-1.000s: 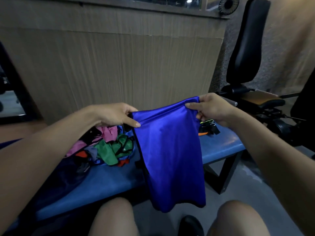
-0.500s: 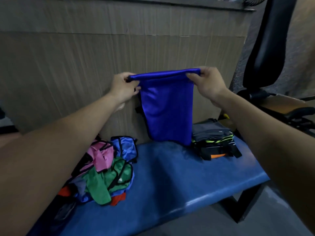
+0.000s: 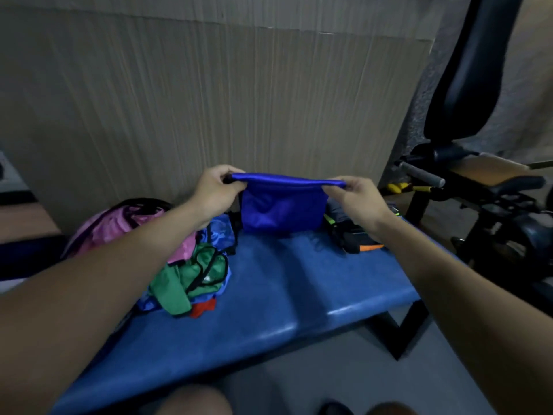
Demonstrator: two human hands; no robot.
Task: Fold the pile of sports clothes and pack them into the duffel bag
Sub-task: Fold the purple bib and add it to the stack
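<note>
Hands, your left (image 3: 214,191) and right (image 3: 356,199), pinch the shorts (image 3: 281,209) by the top edge, hem touching the bench (image 3: 299,292).

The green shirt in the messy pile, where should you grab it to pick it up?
Probably take the green shirt by the loose fold facing the front edge of the bench, coming from above. It lies on top of the pile, with a red piece peeking out under it. Both the left hand and the right hand are busy pinching the blue garment.

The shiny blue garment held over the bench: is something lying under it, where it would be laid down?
Nothing visible: the shiny blue garment hangs from both hands over a bare stretch of blue padded bench.
</note>
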